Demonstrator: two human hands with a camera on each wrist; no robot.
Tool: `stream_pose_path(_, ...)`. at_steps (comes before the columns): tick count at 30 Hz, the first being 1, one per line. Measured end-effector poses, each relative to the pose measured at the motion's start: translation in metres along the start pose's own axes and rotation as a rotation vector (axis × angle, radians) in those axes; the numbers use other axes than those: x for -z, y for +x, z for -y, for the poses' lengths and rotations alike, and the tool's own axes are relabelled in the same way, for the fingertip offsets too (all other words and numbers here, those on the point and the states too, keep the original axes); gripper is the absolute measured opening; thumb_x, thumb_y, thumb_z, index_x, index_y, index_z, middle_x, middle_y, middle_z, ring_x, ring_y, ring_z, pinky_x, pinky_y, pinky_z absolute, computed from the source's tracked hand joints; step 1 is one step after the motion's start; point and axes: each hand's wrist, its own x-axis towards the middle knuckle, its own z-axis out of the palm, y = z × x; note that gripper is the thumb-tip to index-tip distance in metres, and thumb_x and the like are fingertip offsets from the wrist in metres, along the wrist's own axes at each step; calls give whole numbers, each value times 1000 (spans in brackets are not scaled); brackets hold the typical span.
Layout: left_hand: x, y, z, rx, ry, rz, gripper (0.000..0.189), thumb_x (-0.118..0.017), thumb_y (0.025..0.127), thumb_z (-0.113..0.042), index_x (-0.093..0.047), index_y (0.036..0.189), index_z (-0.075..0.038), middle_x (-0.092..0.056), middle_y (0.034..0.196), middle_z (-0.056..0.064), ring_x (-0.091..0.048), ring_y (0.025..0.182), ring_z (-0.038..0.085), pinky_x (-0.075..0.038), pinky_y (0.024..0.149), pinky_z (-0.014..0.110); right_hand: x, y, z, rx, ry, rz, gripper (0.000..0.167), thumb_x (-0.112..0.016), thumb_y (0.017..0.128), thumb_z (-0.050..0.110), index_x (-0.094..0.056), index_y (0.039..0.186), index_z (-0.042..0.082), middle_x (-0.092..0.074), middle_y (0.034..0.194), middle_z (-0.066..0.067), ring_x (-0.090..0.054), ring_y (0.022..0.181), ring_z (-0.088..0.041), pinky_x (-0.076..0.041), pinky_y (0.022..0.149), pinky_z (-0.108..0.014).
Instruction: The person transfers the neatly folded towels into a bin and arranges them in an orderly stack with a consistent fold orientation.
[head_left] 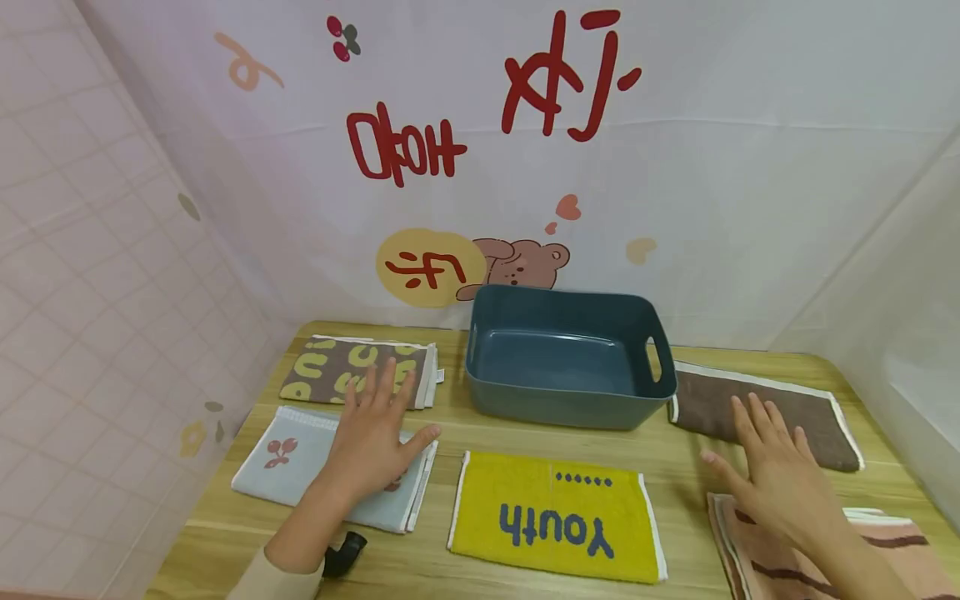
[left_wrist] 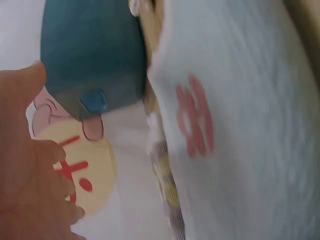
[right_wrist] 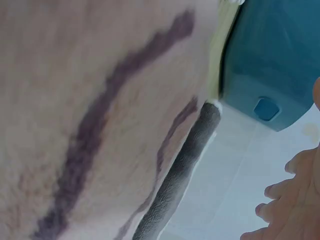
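My left hand (head_left: 371,446), fingers spread, hovers over a folded light blue towel (head_left: 292,475) with a cherry print and holds nothing. Just past its fingertips lies a brown towel with yellow-green letters (head_left: 318,375). On the right, my right hand (head_left: 787,487) is spread above a folded pink towel with dark stripes (head_left: 892,558), its fingertips towards a plain dark brown towel (head_left: 708,400). Between the hands lies a yellow towel reading "Youth" (head_left: 555,517). The left wrist view shows the left hand (left_wrist: 30,165) apart from the light blue towel (left_wrist: 245,130).
Behind the yellow towel a blue-green plastic basket (head_left: 570,408) with handle holes stands on the wooden table (head_left: 442,433), with nothing in it. A printed white cloth (head_left: 712,167) hangs behind. A black object (head_left: 345,554) sits by the left wrist.
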Motion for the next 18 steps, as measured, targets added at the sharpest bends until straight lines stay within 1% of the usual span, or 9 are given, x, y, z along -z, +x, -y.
stream_pose_path(2, 0, -2, -6, 18, -32, 8, 92, -62, 98, -62, -29, 165, -8, -7, 172, 22, -3, 157, 49, -2, 121, 71, 1, -1, 4, -2, 7, -5, 93, -57, 106, 48, -9, 164, -8, -6, 165, -40, 5, 155, -53, 8, 117, -73)
stream_pose_path(6, 0, -7, -18, 54, -89, 7, 92, -64, 98, -60, -28, 166, -8, -8, 172, 23, -3, 157, 49, -1, 121, 71, 3, -5, 14, -12, 43, -7, 94, -58, 106, 47, -8, 164, -7, -7, 165, -40, 0, 154, -56, 5, 116, -75)
stream_pose_path(9, -1, -10, -26, 66, -112, 3, 92, -65, 98, -58, -28, 165, -8, -12, 171, 24, -4, 157, 48, -1, 121, 71, 5, -8, 22, -24, 70, -9, 94, -59, 106, 47, -6, 165, -5, -10, 165, -40, -9, 151, -59, 2, 117, -75)
stream_pose_path(11, -2, -13, -31, 74, -139, 10, 91, -66, 98, -57, -29, 165, -8, -15, 170, 25, -7, 156, 48, -1, 121, 71, 7, -9, 28, -41, 87, -1, 95, -59, 106, 48, -5, 166, -3, -10, 166, -39, -16, 148, -62, -3, 117, -75)
stream_pose_path(14, -5, -17, -39, 91, -173, 26, 89, -67, 98, -55, -31, 164, -7, -18, 169, 26, -13, 155, 49, -3, 121, 71, 10, -10, 38, -65, 92, 13, 97, -60, 105, 49, -3, 166, -1, -12, 166, -38, -29, 140, -66, -17, 112, -78)
stream_pose_path(15, -6, -18, -41, 96, -187, 29, 88, -68, 98, -54, -33, 164, -6, -20, 169, 27, -15, 155, 50, -3, 121, 71, 11, -11, 42, -71, 93, 17, 98, -60, 105, 50, -3, 166, 0, -13, 166, -38, -34, 136, -67, -25, 109, -78)
stream_pose_path(16, -7, -19, -43, 103, -202, 31, 87, -68, 99, -53, -34, 163, -5, -21, 168, 27, -16, 155, 50, -5, 121, 70, 12, -11, 45, -76, 95, 21, 98, -61, 104, 50, -4, 166, -1, -14, 165, -38, -38, 132, -67, -32, 104, -78)
stream_pose_path(18, -10, -22, -47, 109, -229, 26, 84, -69, 99, -49, -37, 162, -4, -24, 167, 29, -20, 154, 51, -10, 122, 69, 13, -12, 52, -78, 100, 21, 99, -63, 103, 50, -7, 166, -2, -18, 164, -39, -47, 125, -67, -44, 91, -75)
